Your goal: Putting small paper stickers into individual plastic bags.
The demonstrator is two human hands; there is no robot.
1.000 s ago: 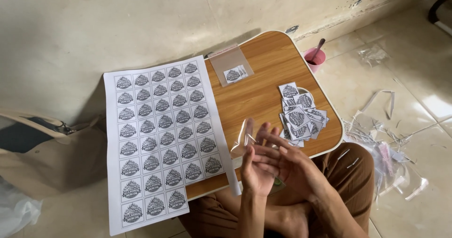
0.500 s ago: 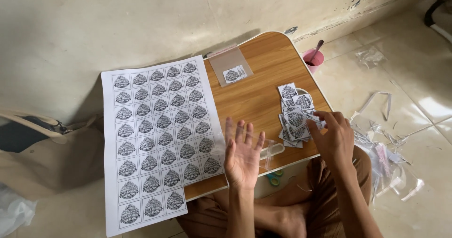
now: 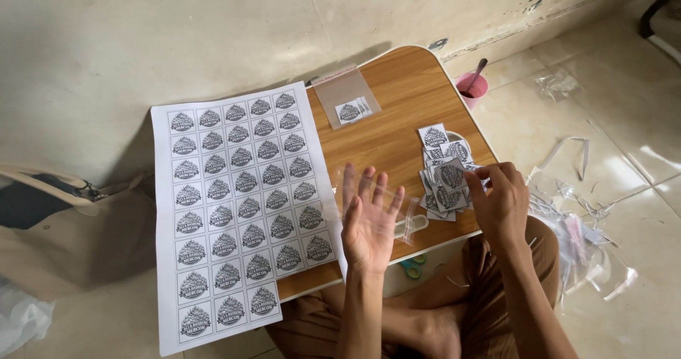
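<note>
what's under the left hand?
The left hand hovers open, palm up, over the wooden table. A clear plastic bag pokes out beside the palm; how far it runs beneath is hidden. The printed sheet's right edge lies beside it.

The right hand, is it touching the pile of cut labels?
Touching: in the head view the right hand's fingertips pinch the top piece of the pile of cut labels.

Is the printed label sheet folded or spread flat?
Spread flat: the label sheet lies fully open, overhanging the small table edge.
</note>
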